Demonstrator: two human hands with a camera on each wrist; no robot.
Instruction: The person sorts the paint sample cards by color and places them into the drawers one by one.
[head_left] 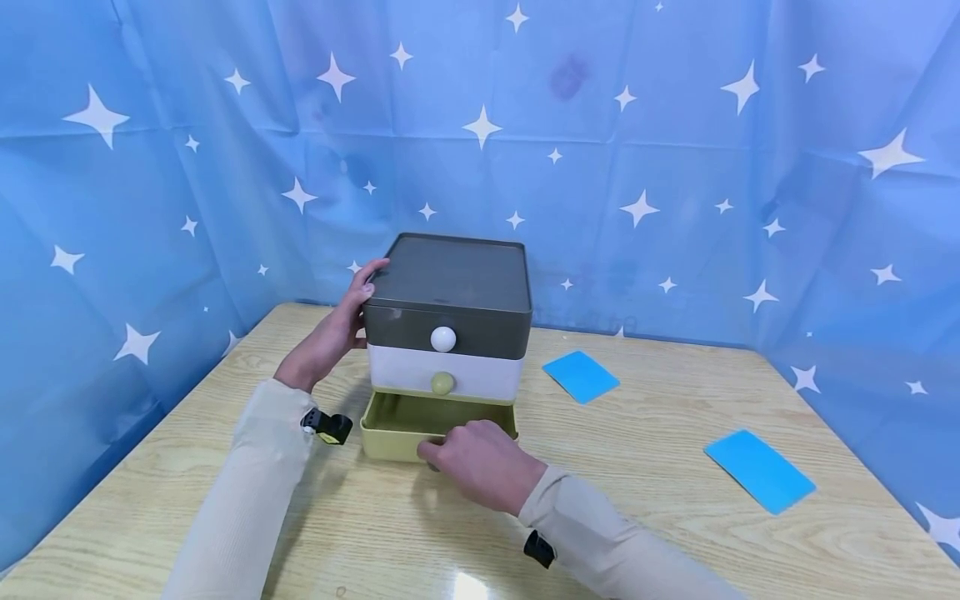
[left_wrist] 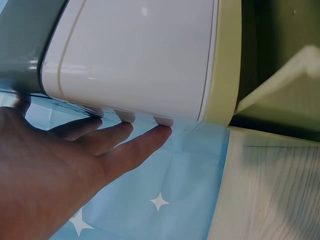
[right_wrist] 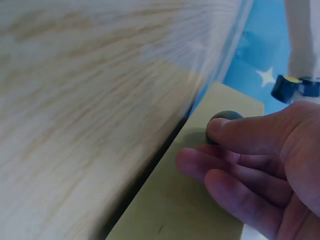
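Observation:
A small three-drawer cabinet [head_left: 450, 283] stands on the wooden table [head_left: 660, 533]. Its top drawer is grey with a white knob [head_left: 442, 338], and its middle drawer is white with a green knob [head_left: 442, 382]. The olive bottom drawer [head_left: 397, 417] is pulled out and looks empty. My left hand [head_left: 352, 312] lies flat against the cabinet's left side [left_wrist: 130, 60] with its fingers [left_wrist: 145, 142] straight. My right hand [head_left: 450, 454] is at the front of the bottom drawer [right_wrist: 185, 205]. Its thumb and fingers pinch the dark knob [right_wrist: 223, 119].
Two blue cards lie on the table to the right of the cabinet, one near it [head_left: 581, 375] and one further right [head_left: 759, 469]. A blue curtain with white stars [head_left: 675, 167] closes in the table at the back and both sides.

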